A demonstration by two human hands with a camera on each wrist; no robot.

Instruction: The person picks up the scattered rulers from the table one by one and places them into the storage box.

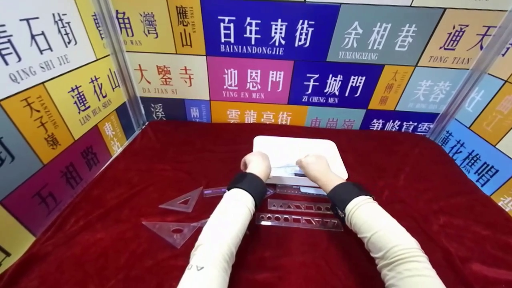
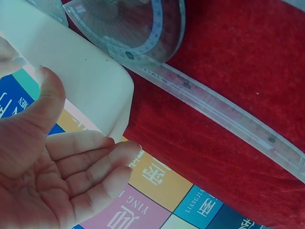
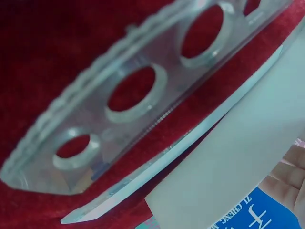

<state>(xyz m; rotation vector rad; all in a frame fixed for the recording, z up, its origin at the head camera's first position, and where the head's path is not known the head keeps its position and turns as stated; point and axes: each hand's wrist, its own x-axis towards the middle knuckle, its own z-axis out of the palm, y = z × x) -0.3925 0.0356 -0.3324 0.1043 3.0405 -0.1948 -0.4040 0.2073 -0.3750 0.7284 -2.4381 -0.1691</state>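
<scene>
Both hands hover over a white tray in the middle of the red cloth. My left hand and right hand are curled, and a clear ruler spans between them, held at each end just above the tray. The right wrist view shows that ruler edge-on beside the tray, with my fingertips at the lower right. In the left wrist view my palm faces the camera with loosely bent fingers; the pinch itself is hidden.
Two stencil rulers lie between my forearms, one close up. Two clear set squares lie at left. A protractor and a long ruler sit by the tray. Printed panels wall the table.
</scene>
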